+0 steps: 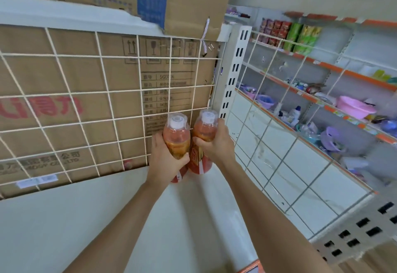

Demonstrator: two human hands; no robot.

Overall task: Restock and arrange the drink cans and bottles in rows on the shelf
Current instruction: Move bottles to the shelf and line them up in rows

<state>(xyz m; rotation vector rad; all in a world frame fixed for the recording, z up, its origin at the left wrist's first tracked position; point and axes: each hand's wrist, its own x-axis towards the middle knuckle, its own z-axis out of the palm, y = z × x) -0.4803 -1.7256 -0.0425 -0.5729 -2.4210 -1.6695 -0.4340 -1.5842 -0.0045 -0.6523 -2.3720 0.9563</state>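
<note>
Holding two drink bottles upright at the back right corner of the white shelf (86,219). Grips the left bottle (176,131) with the left hand (165,156), fingers and thumb curled round the labelled middle, grip clamped tight on it. Grips the right bottle (205,126) with the right hand (214,141), fingers wrapped over the shoulder just below the white cap, grip likewise clamped on it. Shows both filled with orange-red drink, both white-capped, standing side by side and touching or very nearly so. Places their bases down at shelf level; cannot tell whether they rest fully on it.

Backs onto a white wire grid (106,93), with printed brown cardboard (64,75) pressed flat behind it. Carries another cardboard box (182,0) on the ledge above. Meets, just right of the bottles, a perforated white post (233,68) and a side grid (265,127) of the same wire. Looks through that to far shelves (322,64) edged with orange strips, holding red and green snack packets (277,32) up high and a pink basin (354,106) lower down among blurred household goods.
</note>
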